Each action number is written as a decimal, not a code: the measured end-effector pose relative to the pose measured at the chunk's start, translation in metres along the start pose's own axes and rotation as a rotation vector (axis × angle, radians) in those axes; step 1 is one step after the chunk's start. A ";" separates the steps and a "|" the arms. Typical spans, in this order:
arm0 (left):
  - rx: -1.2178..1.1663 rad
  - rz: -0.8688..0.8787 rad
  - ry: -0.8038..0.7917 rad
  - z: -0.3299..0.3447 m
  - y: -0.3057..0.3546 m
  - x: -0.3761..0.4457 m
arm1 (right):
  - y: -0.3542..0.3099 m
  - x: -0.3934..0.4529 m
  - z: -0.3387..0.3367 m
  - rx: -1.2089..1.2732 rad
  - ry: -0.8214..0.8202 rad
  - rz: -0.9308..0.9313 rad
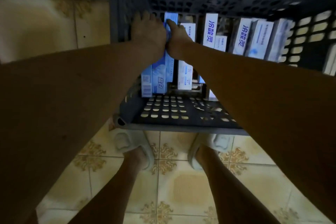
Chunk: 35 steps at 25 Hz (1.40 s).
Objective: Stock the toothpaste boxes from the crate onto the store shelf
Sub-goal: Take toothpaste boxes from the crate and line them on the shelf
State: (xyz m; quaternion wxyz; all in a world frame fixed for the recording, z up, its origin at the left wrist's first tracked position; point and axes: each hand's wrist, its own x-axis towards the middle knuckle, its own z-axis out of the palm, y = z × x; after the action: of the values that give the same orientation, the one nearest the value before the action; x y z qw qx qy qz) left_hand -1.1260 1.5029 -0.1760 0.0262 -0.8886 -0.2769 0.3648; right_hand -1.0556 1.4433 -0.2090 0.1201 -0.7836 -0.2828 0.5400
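Hands meet over a blue toothpaste box (161, 71) at the left end of the dark perforated crate (181, 118), which stands on the tiled floor (181, 187) just ahead of our slippered feet. We see the left hand (148, 30) laid over the far upper part of the box, its fingers curled down toward the crate's far wall, and the right hand (177, 36) pressed against the box's right face, thumb reaching up along it; together they clasp the box between them. The box's long axis runs away from us, from the barcode end near the crate's front wall to the end hidden under the hands. It lies directly beneath both hands, so neither arm is meaningfully nearer; the left covers more of it.

Just to its right stands a white toothpaste box (185, 76), touching or nearly touching it; we cannot tell which. Further right, a row of white boxes (254, 38) with blue lettering leans against the far wall, well apart from the hands.

We judge that the coming move is a straight lift upward and toward us, along the free space above the crate, keeping the long axis level. The shelf is not in view, so its direction cannot be stated. Whether the hands hold one box or two stacked side by side is unclear in the dim light.
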 end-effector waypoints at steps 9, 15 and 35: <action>-0.709 0.024 -0.053 -0.014 -0.013 0.007 | 0.021 -0.038 -0.009 0.383 0.083 -0.032; -1.431 -0.370 -0.083 0.023 0.014 -0.013 | 0.039 -0.056 0.012 0.830 0.166 0.180; -2.166 -0.391 -0.422 -0.118 -0.022 -0.116 | -0.011 -0.190 -0.106 0.897 0.136 0.201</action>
State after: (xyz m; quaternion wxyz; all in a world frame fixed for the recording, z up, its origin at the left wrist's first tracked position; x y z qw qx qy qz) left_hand -1.1253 1.4802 -0.0109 -0.7514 -0.3041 -0.5821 0.0642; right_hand -1.0112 1.3558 -0.0141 0.4124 -0.7114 0.0647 0.5654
